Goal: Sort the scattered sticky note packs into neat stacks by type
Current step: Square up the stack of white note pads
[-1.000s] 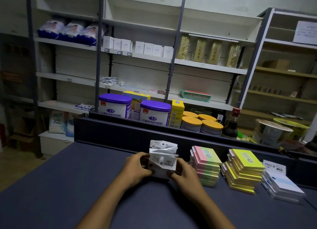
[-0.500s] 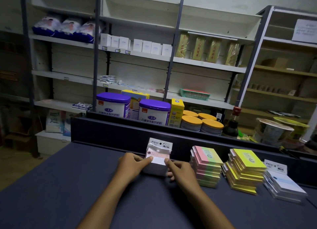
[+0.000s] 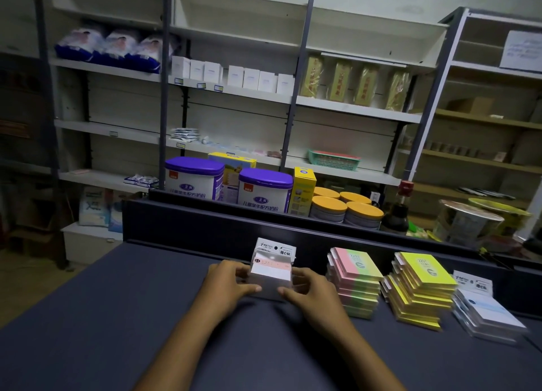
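A stack of white and pale pink sticky note packs (image 3: 271, 270) stands on the dark counter (image 3: 88, 317) near its raised back edge. My left hand (image 3: 231, 282) presses against the stack's left side, fingers curled round its lower front corner. My right hand (image 3: 308, 291) holds the right side the same way. To the right stand three more stacks: pink and green packs (image 3: 356, 282), yellow packs (image 3: 419, 288) fanned unevenly, and white and blue packs (image 3: 487, 311).
A raised dark ledge (image 3: 205, 223) borders the counter's far side. Behind it stand purple-lidded tins (image 3: 264, 191), a yellow box (image 3: 303, 191) and orange-lidded jars (image 3: 346, 208). Store shelves with boxes and bags fill the back wall.
The packs I held tilted above the counter a second ago now lie flat as a squared stack. Both hands have dropped to its sides and closed in on it.
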`<state>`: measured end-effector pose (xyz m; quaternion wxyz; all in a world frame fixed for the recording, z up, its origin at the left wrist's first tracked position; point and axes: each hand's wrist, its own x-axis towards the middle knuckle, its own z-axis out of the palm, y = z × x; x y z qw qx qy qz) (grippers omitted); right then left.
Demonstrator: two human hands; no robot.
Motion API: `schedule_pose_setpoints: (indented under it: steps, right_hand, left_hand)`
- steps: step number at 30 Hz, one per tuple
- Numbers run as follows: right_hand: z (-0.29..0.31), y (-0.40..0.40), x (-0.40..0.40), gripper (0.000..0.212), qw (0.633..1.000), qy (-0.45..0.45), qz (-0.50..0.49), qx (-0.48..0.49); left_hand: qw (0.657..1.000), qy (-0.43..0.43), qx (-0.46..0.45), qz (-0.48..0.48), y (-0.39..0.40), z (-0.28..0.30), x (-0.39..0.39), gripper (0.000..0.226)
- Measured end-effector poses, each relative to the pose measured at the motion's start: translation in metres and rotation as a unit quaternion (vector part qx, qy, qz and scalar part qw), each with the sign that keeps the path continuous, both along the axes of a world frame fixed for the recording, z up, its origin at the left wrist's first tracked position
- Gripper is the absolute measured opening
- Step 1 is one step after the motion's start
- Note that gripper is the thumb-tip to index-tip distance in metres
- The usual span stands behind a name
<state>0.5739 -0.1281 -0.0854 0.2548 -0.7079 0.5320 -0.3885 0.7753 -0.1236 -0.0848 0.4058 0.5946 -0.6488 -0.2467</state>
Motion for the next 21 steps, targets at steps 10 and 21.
schedule_pose_setpoints:
  steps: [10,21]
  right_hand:
    - [-0.002,0.003,0.010,0.050,0.999,0.027,-0.002,-0.038]
    - [-0.005,0.009,0.008,0.047,1.000,0.009,-0.025,-0.004]
  left_hand:
    - [0.998,-0.046,-0.026,0.033,-0.002,-0.002,-0.005,0.032]
    - [0.997,-0.064,-0.026,0.037,0.000,-0.008,-0.006,0.037]
